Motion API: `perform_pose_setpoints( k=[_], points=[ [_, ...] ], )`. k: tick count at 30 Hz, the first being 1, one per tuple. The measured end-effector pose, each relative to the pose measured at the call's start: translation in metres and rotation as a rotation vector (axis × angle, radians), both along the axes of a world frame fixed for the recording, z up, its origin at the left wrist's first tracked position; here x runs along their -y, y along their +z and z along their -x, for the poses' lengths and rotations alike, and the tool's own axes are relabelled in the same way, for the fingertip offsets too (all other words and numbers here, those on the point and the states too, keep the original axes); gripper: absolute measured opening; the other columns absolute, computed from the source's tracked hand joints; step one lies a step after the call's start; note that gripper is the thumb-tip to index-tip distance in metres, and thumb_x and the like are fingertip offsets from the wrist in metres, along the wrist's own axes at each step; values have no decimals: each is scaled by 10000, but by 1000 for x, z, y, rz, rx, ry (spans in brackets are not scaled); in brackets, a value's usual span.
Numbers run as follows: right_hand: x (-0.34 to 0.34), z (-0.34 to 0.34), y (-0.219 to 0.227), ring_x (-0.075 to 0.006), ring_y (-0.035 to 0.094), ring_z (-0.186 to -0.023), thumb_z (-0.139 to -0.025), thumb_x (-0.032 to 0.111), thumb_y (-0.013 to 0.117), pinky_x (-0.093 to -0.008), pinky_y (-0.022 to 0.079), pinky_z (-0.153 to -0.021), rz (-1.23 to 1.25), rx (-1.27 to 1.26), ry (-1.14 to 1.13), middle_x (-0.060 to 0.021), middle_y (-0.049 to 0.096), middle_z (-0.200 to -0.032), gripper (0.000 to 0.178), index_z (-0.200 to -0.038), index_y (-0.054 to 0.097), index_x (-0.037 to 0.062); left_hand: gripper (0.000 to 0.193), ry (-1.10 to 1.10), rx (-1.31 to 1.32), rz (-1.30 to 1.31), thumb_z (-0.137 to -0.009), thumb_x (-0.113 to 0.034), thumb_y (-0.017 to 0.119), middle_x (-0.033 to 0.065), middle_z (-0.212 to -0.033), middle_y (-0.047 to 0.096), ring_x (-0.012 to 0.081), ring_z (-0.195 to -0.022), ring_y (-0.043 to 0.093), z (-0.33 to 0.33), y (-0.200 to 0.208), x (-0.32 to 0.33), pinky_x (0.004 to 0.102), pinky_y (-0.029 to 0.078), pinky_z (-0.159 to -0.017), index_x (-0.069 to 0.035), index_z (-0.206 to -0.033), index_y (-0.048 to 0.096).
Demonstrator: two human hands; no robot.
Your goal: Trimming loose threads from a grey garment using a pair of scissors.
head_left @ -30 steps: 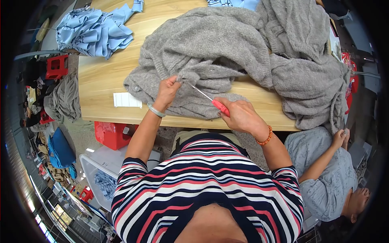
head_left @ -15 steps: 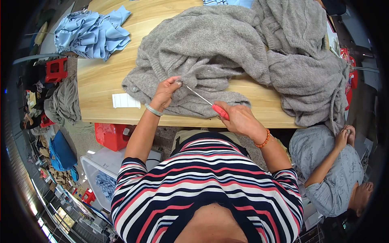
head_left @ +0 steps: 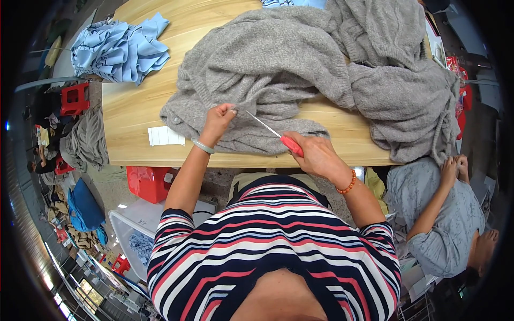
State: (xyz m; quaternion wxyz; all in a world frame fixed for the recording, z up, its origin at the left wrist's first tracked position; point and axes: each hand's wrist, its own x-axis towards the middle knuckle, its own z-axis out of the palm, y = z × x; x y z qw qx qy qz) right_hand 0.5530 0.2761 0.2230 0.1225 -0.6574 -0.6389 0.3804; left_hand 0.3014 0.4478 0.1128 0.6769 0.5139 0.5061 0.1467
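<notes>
My right hand [head_left: 319, 159] is wrapped round a thin-shafted tool with a red handle [head_left: 292, 145], which looks like a screwdriver. Its narrow metal shaft slants up and to the left over a grey knitted garment [head_left: 257, 59]. Just left of the shaft's tip, my left hand [head_left: 217, 125] is closed in a pinch above the garment's near part. A small greyish bit shows at the fingertips, too small to name. The garment lies bunched on the wooden table, with buttons along its left edge.
More grey knitwear [head_left: 404, 104] is heaped at the right of the table [head_left: 131, 128]. Light-blue ruffled cloth [head_left: 120, 48] lies far left, and a white paper piece [head_left: 165, 136] lies near left. A red stool [head_left: 147, 182] and a white bin [head_left: 126, 224] stand below. Another person [head_left: 436, 214] sits at right.
My left hand has drawn slightly left and down, so the gap to the tool's tip is wider. My right hand keeps its grip almost unmoved. The view has shifted a little.
</notes>
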Motion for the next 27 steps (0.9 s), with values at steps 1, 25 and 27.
perform_pose_setpoints(
  k=[1, 25, 27],
  points=[
    [3, -2, 1, -409, 623, -748, -838, 172, 595, -487, 481, -661, -2, 1, -1, -221, 646, -800, 397, -1229, 539, 136, 213, -83, -194, -179, -832, -106, 688, 30, -908, 663, 80, -772, 579, 0, -5, 0, 220, 440, -642, -19, -1020, 639],
    [24, -39, 1, -408, 621, -748, -862, 232, 595, -482, 485, -684, 138, 36, -115, -209, 645, -779, 363, -1212, 540, 154, 159, -59, 193, 185, -891, -125, 631, 28, -844, 685, 74, -687, 594, -91, -1, 4, 224, 490, -638, 20, -923, 688],
    [20, -39, 4, -405, 624, -750, -857, 239, 597, -483, 487, -690, 143, 29, -83, -208, 646, -776, 374, -1217, 544, 157, 179, -18, 233, 243, -901, -125, 620, 42, -878, 687, 84, -721, 607, -94, 2, 7, 220, 491, -655, 36, -954, 675]
  ],
)
